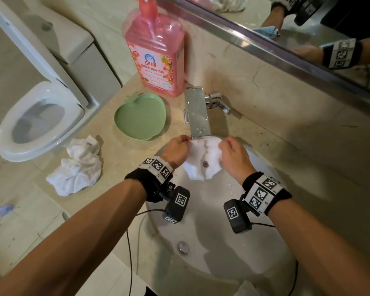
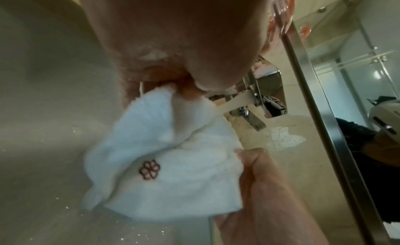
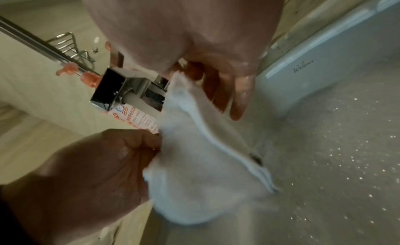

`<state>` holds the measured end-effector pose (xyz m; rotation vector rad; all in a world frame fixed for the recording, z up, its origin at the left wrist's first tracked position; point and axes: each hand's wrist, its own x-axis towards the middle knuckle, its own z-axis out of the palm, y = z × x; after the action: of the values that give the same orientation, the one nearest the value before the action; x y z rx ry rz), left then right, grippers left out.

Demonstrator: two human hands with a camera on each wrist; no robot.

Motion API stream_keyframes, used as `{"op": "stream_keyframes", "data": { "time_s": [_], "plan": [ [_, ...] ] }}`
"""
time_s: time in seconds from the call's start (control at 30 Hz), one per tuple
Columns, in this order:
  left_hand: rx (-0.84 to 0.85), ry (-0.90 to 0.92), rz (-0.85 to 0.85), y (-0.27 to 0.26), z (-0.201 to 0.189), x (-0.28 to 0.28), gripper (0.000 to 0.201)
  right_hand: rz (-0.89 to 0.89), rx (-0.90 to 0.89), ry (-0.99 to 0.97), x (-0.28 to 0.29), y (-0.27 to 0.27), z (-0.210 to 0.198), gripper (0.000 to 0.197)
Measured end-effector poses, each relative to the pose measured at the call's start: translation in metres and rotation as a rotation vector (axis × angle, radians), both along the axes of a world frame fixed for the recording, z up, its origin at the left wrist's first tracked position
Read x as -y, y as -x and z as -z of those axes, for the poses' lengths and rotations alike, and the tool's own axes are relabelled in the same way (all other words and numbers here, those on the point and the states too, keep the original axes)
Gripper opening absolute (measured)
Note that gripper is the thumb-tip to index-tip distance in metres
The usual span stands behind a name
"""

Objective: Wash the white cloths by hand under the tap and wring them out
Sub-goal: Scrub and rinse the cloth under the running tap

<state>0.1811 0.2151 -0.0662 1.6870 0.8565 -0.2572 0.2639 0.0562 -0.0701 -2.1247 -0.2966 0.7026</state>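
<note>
A white cloth (image 1: 203, 161) with a small dark flower emblem hangs spread just under the spout of the chrome tap (image 1: 198, 112), over the basin (image 1: 212, 231). My left hand (image 1: 176, 149) pinches its upper left edge and my right hand (image 1: 233, 153) pinches its upper right edge. In the left wrist view the cloth (image 2: 164, 163) shows its emblem and the right hand (image 2: 257, 176) grips its side. In the right wrist view the cloth (image 3: 201, 163) hangs between the right hand's fingers (image 3: 220, 87) and the left hand (image 3: 90, 171). A second crumpled white cloth (image 1: 77, 167) lies on the counter at left.
A pink detergent pump bottle (image 1: 155, 50) stands behind a green apple-shaped dish (image 1: 140, 116) left of the tap. A toilet (image 1: 36, 116) stands beyond the counter's left end. A mirror (image 1: 308, 28) runs along the wall behind. The drain plug (image 1: 183, 246) sits in the basin.
</note>
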Motion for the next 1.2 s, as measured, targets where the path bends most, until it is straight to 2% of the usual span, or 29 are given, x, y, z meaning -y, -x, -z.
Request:
{"op": "stream_keyframes", "data": {
  "time_s": [0.13,0.2,0.23,0.3,0.43,0.5,0.57,0.63,0.7,0.8,0.87,0.9,1.0,1.03,1.1,1.17,1.2],
  "plan": [
    [-0.045,-0.116,0.198,0.001,0.002,-0.002,0.040,0.004,0.053,0.003,0.001,-0.011,0.001,0.016],
    [-0.048,-0.157,0.264,0.002,0.002,-0.002,0.040,-0.013,0.022,0.005,0.002,-0.015,0.000,0.015],
    [-0.039,-0.186,0.286,0.002,0.002,-0.003,0.040,-0.026,-0.019,0.000,0.003,-0.015,0.001,0.021],
    [-0.002,-0.231,0.299,0.003,0.000,-0.006,0.035,-0.072,-0.056,0.004,0.005,-0.016,0.003,0.036],
    [0.046,-0.304,0.266,0.016,-0.012,-0.022,0.029,-0.113,-0.035,-0.040,0.005,-0.014,0.002,0.022],
    [-0.002,-0.354,0.283,0.023,-0.015,-0.032,0.027,-0.142,-0.038,-0.042,-0.001,-0.011,0.000,0.021],
    [-0.071,-0.382,0.278,0.028,-0.017,-0.039,0.027,-0.252,0.011,-0.022,-0.011,-0.005,-0.001,0.025],
    [-0.095,-0.319,0.215,0.032,-0.017,-0.040,0.028,-0.327,0.097,0.016,-0.023,0.004,0.000,0.026],
    [-0.072,-0.159,0.098,0.034,-0.018,-0.034,0.028,-0.315,0.134,0.022,-0.033,0.013,-0.003,0.031],
    [-0.037,0.046,-0.095,0.030,-0.018,-0.021,0.021,-0.330,0.004,-0.025,-0.042,0.026,-0.004,0.024],
    [-0.021,0.144,-0.179,0.024,-0.019,-0.015,0.020,-0.391,-0.089,-0.013,-0.043,0.035,-0.005,0.059],
    [-0.013,0.201,-0.199,0.021,-0.020,-0.013,0.021,-0.432,-0.050,0.012,-0.042,0.037,-0.005,0.069],
    [-0.021,0.328,-0.155,0.015,-0.019,-0.010,0.021,-0.417,0.150,0.064,-0.035,0.031,0.001,0.054],
    [-0.051,0.272,-0.113,0.013,-0.017,-0.010,0.024,-0.390,0.139,0.067,-0.032,0.025,0.001,0.052],
    [-0.067,-0.091,0.050,0.014,-0.013,-0.011,0.041,-0.392,0.073,0.049,-0.025,0.013,-0.001,0.055],
    [0.073,-0.402,0.259,0.014,-0.008,-0.016,0.065,-0.442,0.058,0.026,-0.019,0.003,-0.004,0.053],
    [0.128,-0.468,0.390,0.013,-0.006,-0.017,0.070,-0.463,0.051,0.022,-0.016,-0.001,-0.004,0.051]
  ]
}}
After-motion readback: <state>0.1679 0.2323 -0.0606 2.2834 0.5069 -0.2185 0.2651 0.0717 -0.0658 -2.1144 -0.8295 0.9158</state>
